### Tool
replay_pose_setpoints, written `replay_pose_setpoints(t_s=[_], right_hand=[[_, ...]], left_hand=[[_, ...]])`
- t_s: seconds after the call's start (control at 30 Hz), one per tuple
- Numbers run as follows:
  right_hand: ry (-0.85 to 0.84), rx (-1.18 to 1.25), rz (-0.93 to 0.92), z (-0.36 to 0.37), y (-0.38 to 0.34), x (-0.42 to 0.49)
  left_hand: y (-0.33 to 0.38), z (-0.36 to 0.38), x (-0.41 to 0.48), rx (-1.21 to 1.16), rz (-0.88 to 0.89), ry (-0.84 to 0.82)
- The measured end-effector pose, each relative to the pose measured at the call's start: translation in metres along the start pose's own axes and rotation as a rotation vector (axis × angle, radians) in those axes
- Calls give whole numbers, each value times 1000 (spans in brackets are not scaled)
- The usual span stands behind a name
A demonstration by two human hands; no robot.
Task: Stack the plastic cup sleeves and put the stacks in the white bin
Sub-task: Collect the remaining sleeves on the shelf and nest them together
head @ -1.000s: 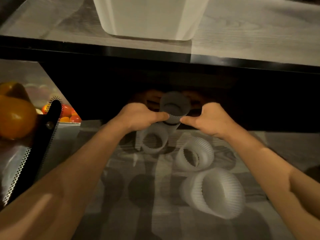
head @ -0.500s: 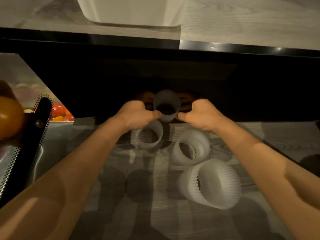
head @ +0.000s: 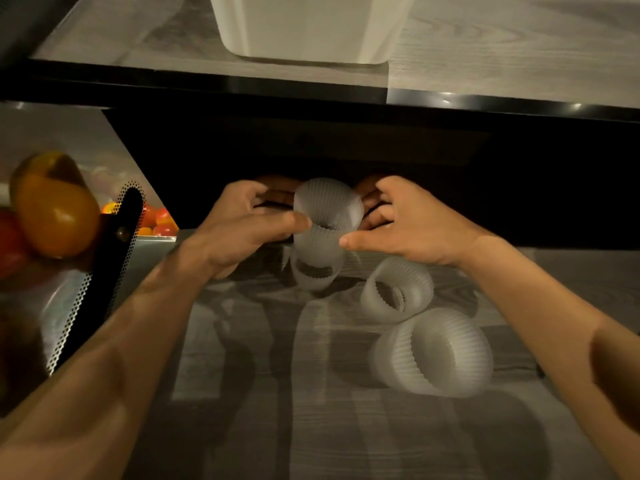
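A ribbed translucent cup sleeve (head: 327, 206) is held up between my left hand (head: 242, 226) and my right hand (head: 412, 223), thumbs in front and fingers behind it. Its lower end sits right over another cup sleeve (head: 311, 275) that stands on the grey wood-grain table; I cannot tell whether the two are nested. Two more sleeves lie on their sides to the right: a smaller one (head: 398, 289) and a larger one (head: 436, 351) closer to me. The white bin (head: 304, 26) stands on the raised shelf at the top.
A black shelf edge (head: 311, 88) runs across above a dark recess behind my hands. At the left a perforated metal tray (head: 86, 289) holds an orange pepper (head: 55, 206) and small tomatoes (head: 159, 220).
The held sleeve has come down over the standing sleeve, which earlier sat lower left of it. My right fingers have spread a little. The view has shifted slightly.
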State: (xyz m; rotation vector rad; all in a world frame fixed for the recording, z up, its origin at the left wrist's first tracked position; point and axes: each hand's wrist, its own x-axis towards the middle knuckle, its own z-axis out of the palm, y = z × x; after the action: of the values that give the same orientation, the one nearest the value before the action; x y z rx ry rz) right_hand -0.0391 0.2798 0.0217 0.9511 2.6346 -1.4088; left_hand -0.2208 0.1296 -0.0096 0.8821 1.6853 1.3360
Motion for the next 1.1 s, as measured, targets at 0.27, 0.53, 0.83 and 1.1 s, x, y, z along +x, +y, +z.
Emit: replay_pose_setpoints(t_s=[0.27, 0.53, 0.83, 1.1], right_hand=[[-140, -154, 67, 25, 20, 11], [-83, -237, -22, 37, 16, 18], [98, 82, -95, -38, -7, -43], [118, 106, -24, -51, 28, -97]], left_hand=[[-34, 1, -3, 32, -133, -103], [-40, 11, -3, 295, -126, -102], [37, 36, -6, 37, 32, -90], [43, 79, -13, 172, 86, -335]])
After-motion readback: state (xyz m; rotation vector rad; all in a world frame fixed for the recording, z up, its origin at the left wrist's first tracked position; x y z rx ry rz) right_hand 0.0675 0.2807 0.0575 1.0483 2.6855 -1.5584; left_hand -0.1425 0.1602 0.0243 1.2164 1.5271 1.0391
